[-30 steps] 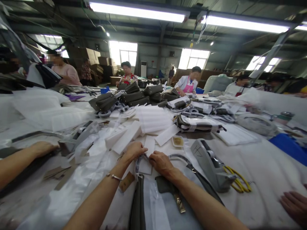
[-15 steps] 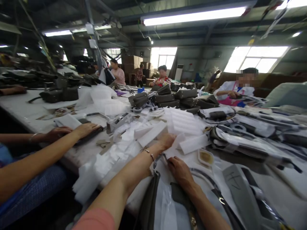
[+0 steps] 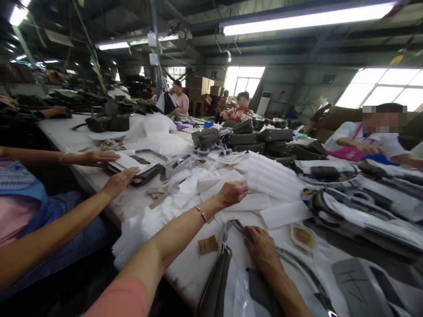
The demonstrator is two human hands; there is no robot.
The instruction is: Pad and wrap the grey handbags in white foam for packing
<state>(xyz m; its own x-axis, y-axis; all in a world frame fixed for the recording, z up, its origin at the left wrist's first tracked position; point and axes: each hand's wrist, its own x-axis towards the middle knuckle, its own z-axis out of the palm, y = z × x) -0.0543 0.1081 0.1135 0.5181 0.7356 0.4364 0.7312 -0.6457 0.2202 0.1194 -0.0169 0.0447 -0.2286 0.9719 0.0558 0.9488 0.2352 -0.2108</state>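
Observation:
My left hand (image 3: 233, 193) is closed, its fingertips pinched at the lower left edge of a white ribbed foam sheet (image 3: 276, 176). Nearer to me, my right hand (image 3: 264, 246) wraps its fingers over the dark handle (image 3: 243, 229) of a bag. That dark olive bag (image 3: 214, 281) lies at the table's front edge with clear plastic and white wrapping on it. Part of the handle is hidden beneath the hand. A small brown card tag (image 3: 207, 245) rests on the table between my left forearm and the bag.
To my left, a co-worker's hands (image 3: 120, 181) work on a dark bag with white sheets. Stacked olive bags (image 3: 244, 141) stand farther back. At right are wrapped bags (image 3: 360, 215), a clear tub (image 3: 303, 237) and a grey marked piece (image 3: 357, 281). White paper scraps (image 3: 188, 180) cover the middle.
The view has turned left, so the scene sits farther right. My left hand has shifted left over the table. The brown card tag now shows. The co-worker's hands on the left have moved apart.

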